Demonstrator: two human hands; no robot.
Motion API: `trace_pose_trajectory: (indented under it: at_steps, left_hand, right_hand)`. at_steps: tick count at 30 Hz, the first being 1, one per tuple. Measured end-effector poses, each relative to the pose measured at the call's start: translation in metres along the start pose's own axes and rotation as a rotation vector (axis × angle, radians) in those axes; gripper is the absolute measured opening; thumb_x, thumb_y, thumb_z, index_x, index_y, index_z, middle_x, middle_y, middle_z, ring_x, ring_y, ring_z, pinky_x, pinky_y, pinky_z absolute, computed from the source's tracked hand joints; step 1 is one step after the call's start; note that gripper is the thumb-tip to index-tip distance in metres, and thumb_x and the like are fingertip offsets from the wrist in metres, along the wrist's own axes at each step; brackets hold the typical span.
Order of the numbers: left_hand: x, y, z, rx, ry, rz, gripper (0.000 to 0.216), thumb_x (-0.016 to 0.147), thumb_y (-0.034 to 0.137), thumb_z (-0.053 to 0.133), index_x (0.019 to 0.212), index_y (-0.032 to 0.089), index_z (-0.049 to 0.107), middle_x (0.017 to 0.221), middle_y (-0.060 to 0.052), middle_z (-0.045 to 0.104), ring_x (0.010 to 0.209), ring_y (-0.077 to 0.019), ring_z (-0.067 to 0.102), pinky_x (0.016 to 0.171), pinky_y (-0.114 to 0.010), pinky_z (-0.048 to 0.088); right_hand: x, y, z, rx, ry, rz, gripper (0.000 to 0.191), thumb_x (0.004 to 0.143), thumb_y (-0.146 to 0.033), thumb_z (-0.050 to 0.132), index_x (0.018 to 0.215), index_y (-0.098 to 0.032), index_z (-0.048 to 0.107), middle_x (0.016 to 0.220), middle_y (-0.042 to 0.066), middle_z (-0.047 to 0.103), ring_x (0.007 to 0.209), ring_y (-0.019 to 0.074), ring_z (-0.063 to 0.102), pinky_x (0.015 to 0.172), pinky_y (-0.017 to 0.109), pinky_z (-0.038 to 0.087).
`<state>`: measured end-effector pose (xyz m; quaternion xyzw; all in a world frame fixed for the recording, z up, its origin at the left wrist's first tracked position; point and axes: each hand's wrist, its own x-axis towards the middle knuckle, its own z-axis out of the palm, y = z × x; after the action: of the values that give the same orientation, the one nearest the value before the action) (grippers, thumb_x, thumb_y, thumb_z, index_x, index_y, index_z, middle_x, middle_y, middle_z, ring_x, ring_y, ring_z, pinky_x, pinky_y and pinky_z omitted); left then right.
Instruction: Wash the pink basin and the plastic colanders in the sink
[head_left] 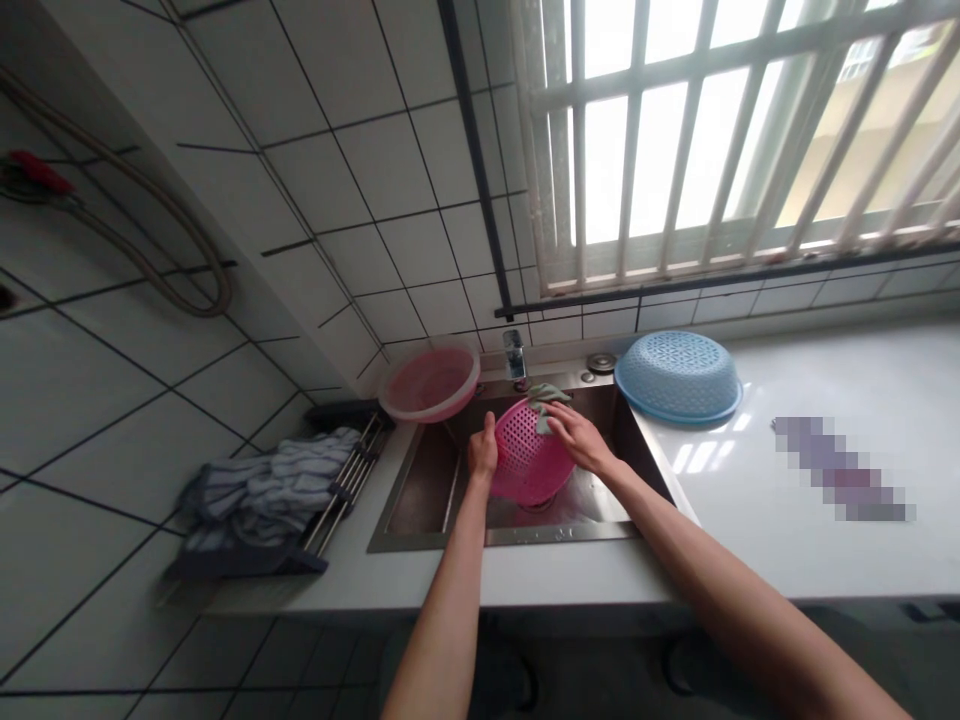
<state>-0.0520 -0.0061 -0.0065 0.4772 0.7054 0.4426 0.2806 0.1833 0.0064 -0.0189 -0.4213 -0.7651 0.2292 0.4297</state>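
A bright pink colander (531, 468) is tilted inside the steel sink (420, 540), its perforated side facing up. My left hand (484, 455) grips its left rim, thumb pointing up. At the colander's far right edge, my right hand (579, 437) presses a pale green cloth (550, 394) against it. The palm side of that hand and part of the cloth are hidden.
Behind the sink stands a faucet (514, 352). A pink basin (431, 383) rests at the back left corner, and an upturned blue basket (679, 375) at the right. Striped fabric (277, 480) lies beside a metal rack (351, 482). A blurred item sits on the right counter (757, 540).
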Motion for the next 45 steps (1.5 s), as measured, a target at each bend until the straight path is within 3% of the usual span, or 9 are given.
trace_pose_trajectory:
  at_steps: [3,8,12,19,24,29,32,40,45]
  left_hand:
    - [0.002,-0.004,0.005,-0.008,-0.009,0.058,0.081,0.079,0.100,0.035,0.051,0.025,0.046,0.050,-0.003,0.050,0.054,-0.0180,0.047,0.055,-0.030,0.031]
    - [0.000,-0.001,0.014,-0.067,-0.102,0.173,0.088,0.072,0.104,0.038,0.060,0.020,0.059,0.057,-0.003,0.055,0.059,-0.0172,0.048,0.057,-0.029,0.034]
    - [-0.004,0.004,0.013,-0.094,-0.122,0.211,0.088,0.073,0.101,0.044,0.065,0.017,0.065,0.060,-0.002,0.057,0.062,-0.0170,0.049,0.059,-0.029,0.035]
    - [-0.013,0.008,0.018,-0.271,-0.229,0.180,0.077,0.083,0.093,0.048,0.065,0.019,0.057,0.058,0.000,0.056,0.056,-0.0142,0.047,0.059,-0.029,0.038]
    - [-0.009,0.003,0.024,-0.233,-0.406,0.268,0.069,0.088,0.086,0.050,0.073,0.019,0.061,0.066,-0.002,0.061,0.063,-0.0175,0.057,0.066,-0.030,0.047]
    - [-0.004,0.006,0.009,-0.029,-0.116,0.414,0.033,0.101,0.040,0.050,0.116,0.020,0.071,0.110,-0.009,0.076,0.101,-0.0218,0.070,0.096,-0.033,0.051]
    - [-0.009,0.013,0.001,0.105,-0.001,0.372,0.040,0.098,0.027,0.048,0.131,0.022,0.070,0.122,-0.011,0.077,0.111,-0.0244,0.071,0.101,-0.034,0.049]
    - [-0.008,0.022,-0.001,0.232,-0.016,0.026,0.071,0.098,0.074,0.038,0.074,0.019,0.077,0.081,-0.015,0.078,0.081,-0.0310,0.071,0.069,-0.034,0.042]
    - [0.001,0.009,-0.004,0.024,0.046,-0.032,0.074,0.091,0.083,0.045,0.058,0.020,0.063,0.059,-0.007,0.063,0.065,-0.0231,0.059,0.060,-0.031,0.035]
  right_hand:
    - [-0.001,0.010,-0.004,0.023,0.016,0.083,0.048,0.109,-0.051,0.047,0.149,-0.030,0.065,0.154,0.009,0.061,0.147,0.0292,0.055,0.122,0.053,0.045]
    - [-0.012,-0.027,0.012,-0.115,-0.139,-0.252,0.036,0.107,-0.042,0.057,0.140,-0.038,0.072,0.157,0.003,0.058,0.157,0.0348,0.038,0.128,0.067,0.030]
    - [-0.011,-0.046,0.018,-0.151,-0.174,-0.345,0.034,0.107,-0.038,0.059,0.138,-0.037,0.073,0.152,0.003,0.063,0.154,0.0327,0.044,0.127,0.063,0.032]
    - [0.007,0.005,-0.015,0.029,0.240,0.059,0.041,0.107,-0.037,0.048,0.136,-0.027,0.075,0.147,0.008,0.067,0.142,0.0274,0.058,0.123,0.050,0.044]
    - [0.003,0.035,-0.016,0.061,0.205,0.254,0.041,0.099,-0.028,0.052,0.131,-0.024,0.077,0.138,0.007,0.073,0.133,0.0270,0.067,0.120,0.047,0.048]
    - [0.000,0.024,0.004,-0.006,0.128,0.109,0.040,0.100,-0.028,0.056,0.135,-0.022,0.075,0.142,0.010,0.071,0.135,0.0289,0.064,0.119,0.048,0.048]
    - [-0.001,0.011,0.014,-0.069,0.077,-0.003,0.040,0.102,-0.028,0.059,0.139,-0.023,0.073,0.143,0.012,0.069,0.134,0.0304,0.063,0.116,0.050,0.049]
    - [-0.010,-0.044,0.021,-0.113,-0.207,-0.441,0.041,0.104,-0.022,0.059,0.141,-0.034,0.071,0.147,0.004,0.067,0.148,0.0292,0.049,0.124,0.054,0.040]
    - [-0.001,-0.030,0.014,-0.031,-0.088,-0.290,0.036,0.107,-0.031,0.056,0.138,-0.032,0.073,0.151,0.006,0.064,0.147,0.0288,0.052,0.124,0.055,0.040]
